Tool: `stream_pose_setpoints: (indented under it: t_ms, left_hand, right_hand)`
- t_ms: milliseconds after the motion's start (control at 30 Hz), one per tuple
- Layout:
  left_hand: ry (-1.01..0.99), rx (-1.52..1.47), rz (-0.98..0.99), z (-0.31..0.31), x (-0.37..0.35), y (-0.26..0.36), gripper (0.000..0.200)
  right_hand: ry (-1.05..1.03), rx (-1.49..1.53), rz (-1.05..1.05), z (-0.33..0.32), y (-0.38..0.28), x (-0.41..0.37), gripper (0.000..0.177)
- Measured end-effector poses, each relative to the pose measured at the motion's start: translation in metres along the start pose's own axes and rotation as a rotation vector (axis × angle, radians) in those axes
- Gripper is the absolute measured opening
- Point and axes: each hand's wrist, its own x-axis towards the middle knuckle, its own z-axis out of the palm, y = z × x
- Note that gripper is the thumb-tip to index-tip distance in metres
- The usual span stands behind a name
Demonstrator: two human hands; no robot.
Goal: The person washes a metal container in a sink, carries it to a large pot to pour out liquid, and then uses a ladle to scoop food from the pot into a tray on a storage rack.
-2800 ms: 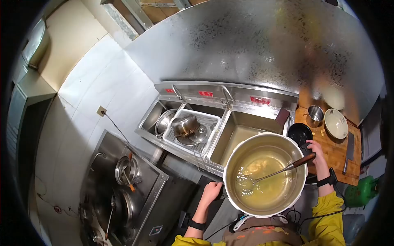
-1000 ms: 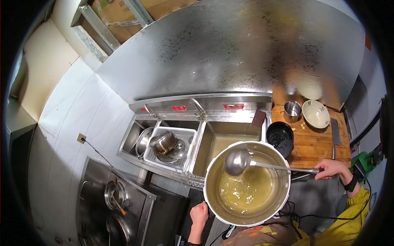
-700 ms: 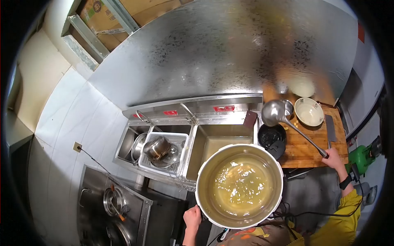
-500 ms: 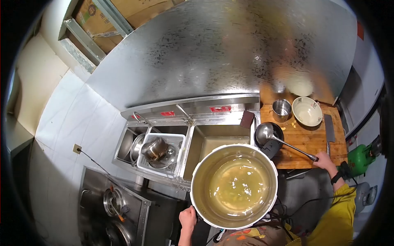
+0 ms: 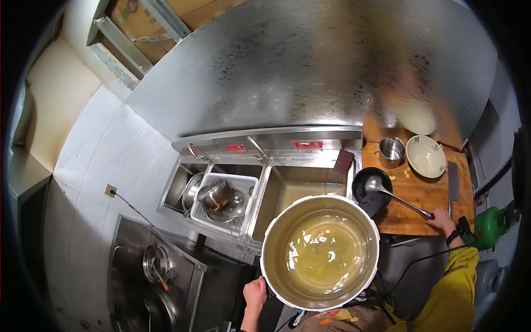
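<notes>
Pot [image 5: 323, 206]: big steel one, about half full of yellowish broth [image 5: 323, 254], held in front of the body and overlapping the near edge of the sink [image 5: 298, 191].
Wooden surface [image 5: 420, 193]: right of the pot. Cup [image 5: 391, 151] and white bowl [image 5: 425, 156] sit along its far edge, cleaver [image 5: 453, 181] at the right edge.
Black pan [image 5: 357, 188]: on the surface's left edge, just beside the pot's far-right rim.
Ladle [image 5: 401, 200]: scoop end rests in the pan. Its long axis runs from there down and right across the surface to the handle end at the near edge.
Right grip [image 5: 442, 219]: clenched on that handle end, so the scoop lies up and left of it, with the pot further left.
Left grip [image 5: 255, 292]: closed on the pot's near-left rim, well apart from the ladle. The right one is nearer by far.
</notes>
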Motion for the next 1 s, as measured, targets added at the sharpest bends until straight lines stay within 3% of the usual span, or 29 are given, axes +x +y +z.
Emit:
stream_pose_setpoints:
  t_ms: [167,300,600,700,800,900,933,1000]
  left_hand:
    - [0.001,0.026,0.018,-0.001,0.000,-0.003,0.042]
    - [0.004,0.022,0.028,-0.005,0.003,0.005,0.042]
    - [0.000,0.022,0.040,-0.003,0.007,0.003,0.041]
    - [-0.003,0.008,0.040,-0.001,0.006,-0.001,0.041]
    - [0.023,0.008,0.038,-0.004,0.006,0.004,0.040]
    - [-0.011,0.032,0.015,-0.001,0.006,-0.001,0.039]
    - [-0.016,0.026,0.024,-0.001,0.006,0.000,0.039]
    - [-0.020,0.014,0.032,-0.003,0.006,0.001,0.039]
  right_hand:
    - [0.076,-0.007,0.074,0.030,0.019,0.005,0.031]
    - [0.177,-0.078,-0.006,0.042,0.024,0.006,0.021]
    - [0.221,-0.035,0.029,0.065,0.022,0.007,0.013]
    - [0.367,-0.120,0.129,0.064,0.004,0.000,0.022]
    - [0.813,-0.014,-0.052,0.050,-0.030,-0.001,0.029]
    - [0.401,1.032,-0.082,0.032,-0.083,0.013,0.037]
    - [0.239,1.319,-0.183,0.019,-0.105,0.016,0.040]
    - [-0.001,1.701,-0.372,-0.013,-0.164,0.015,0.046]
